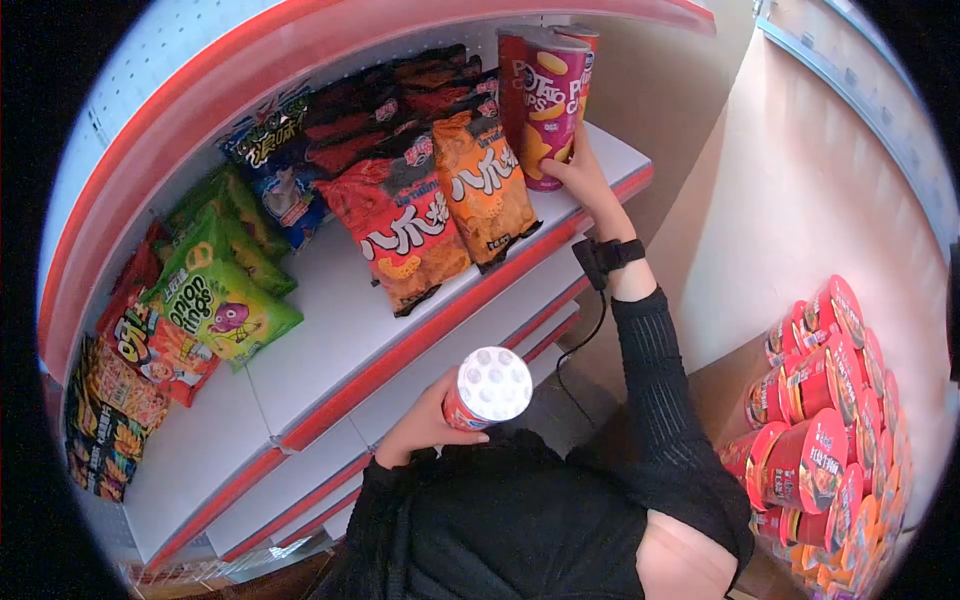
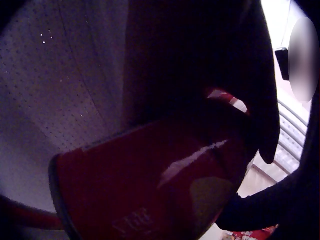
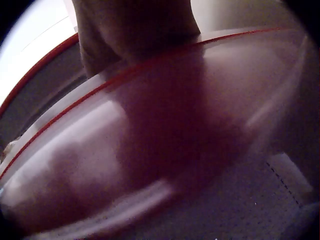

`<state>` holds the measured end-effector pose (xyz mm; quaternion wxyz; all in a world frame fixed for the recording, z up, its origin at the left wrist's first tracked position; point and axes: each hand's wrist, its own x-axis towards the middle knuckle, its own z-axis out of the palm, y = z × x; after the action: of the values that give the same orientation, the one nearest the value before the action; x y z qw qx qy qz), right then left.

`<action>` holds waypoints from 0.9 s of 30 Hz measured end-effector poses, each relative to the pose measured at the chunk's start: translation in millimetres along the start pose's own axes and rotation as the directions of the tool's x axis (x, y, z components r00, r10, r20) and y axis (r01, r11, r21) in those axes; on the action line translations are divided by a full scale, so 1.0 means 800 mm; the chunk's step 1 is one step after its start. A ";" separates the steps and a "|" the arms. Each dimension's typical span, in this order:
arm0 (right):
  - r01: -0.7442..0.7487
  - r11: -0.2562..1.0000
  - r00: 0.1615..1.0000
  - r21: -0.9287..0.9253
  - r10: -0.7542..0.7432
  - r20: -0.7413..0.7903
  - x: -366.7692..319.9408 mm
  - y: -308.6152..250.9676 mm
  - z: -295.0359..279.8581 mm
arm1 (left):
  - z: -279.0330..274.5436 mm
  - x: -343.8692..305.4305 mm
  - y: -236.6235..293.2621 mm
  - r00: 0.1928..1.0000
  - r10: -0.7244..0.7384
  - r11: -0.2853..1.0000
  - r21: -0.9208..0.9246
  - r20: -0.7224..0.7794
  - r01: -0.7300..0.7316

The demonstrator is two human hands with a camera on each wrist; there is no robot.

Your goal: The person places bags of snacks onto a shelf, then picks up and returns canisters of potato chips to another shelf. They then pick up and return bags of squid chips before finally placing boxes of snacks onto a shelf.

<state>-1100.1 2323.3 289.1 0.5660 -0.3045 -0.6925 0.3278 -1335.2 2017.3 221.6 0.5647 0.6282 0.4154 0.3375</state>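
Observation:
At the right end of the top shelf, my right hand (image 1: 585,175) grips a purple potato chip can (image 1: 553,95) low on its side, with the thumb across its front. The can stands upright beside other chip cans (image 1: 513,80). My left hand (image 1: 425,420) holds a red can (image 1: 462,412) in front of my body, its white dotted end (image 1: 495,385) facing up toward the head camera. In the dark left wrist view, the red can (image 2: 125,185) lies slanted across the frame, and the hand around it is mostly in shadow.
Left of the chip cans stand orange (image 1: 485,185) and red (image 1: 400,230) snack bags. Green onion ring bags (image 1: 225,290) are farther left. A red-edged shelf lip (image 1: 430,325) runs along the front. Stacked red noodle tubs (image 1: 805,460) stand at the right. A black cable (image 1: 575,380) hangs from my right wrist.

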 end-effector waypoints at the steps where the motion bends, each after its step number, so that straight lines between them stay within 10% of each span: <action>1: 0.005 1.000 1.000 -0.002 -0.005 -0.004 -0.001 -0.007 0.001 | 0.000 0.002 0.003 0.999 -0.045 0.999 -0.004 0.017 0.045; 9: 0.095 0.926 0.979 -0.366 -0.154 -0.135 0.005 -0.012 0.013 | 0.001 0.012 -0.006 0.999 0.030 0.997 0.067 0.035 -0.032; 27: 0.209 0.957 0.935 -0.201 -0.256 -0.246 -0.054 -0.062 0.005 | 0.010 0.016 0.038 1.000 -0.006 0.999 0.037 -0.003 0.007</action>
<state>-1098.6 2258.6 302.9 0.6615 -0.3093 -0.6659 0.1530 -1318.3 2025.3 250.3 0.5535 0.6368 0.4243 0.3287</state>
